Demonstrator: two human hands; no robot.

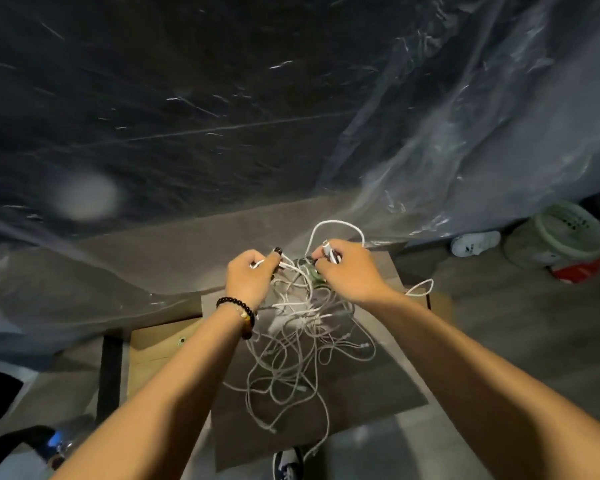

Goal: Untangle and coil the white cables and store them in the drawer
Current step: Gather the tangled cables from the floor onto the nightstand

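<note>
The tangle of white cables (302,341) hangs over the grey surface (388,382). Above the tangle, the left hand (248,278) and right hand (349,268) each pinch a strand, equally near, set to pull sideways apart.

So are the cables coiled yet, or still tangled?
Still tangled. The cables hang in one loose knot of crossing loops; the left hand and right hand each pinch a strand at its top.
</note>
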